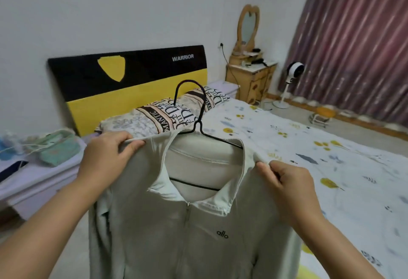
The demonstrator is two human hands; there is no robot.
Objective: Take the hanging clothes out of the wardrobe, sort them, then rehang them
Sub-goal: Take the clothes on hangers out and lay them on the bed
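Grey-green zip jacket (194, 230) hangs before us over the bed (309, 146) | wire hanger (198, 128) sits tilted inside, may slide out | left hand (106, 157), right hand (287, 188) pinch each shoulder; uneven pull would drop it

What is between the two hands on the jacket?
In the head view, the black wire hanger and the jacket's open collar lie between the left hand and right hand.

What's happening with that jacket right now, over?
Left hand and right hand each pinch a shoulder of the pale zip jacket. Jacket on black wire hanger, held over the bed. Nothing in the way.
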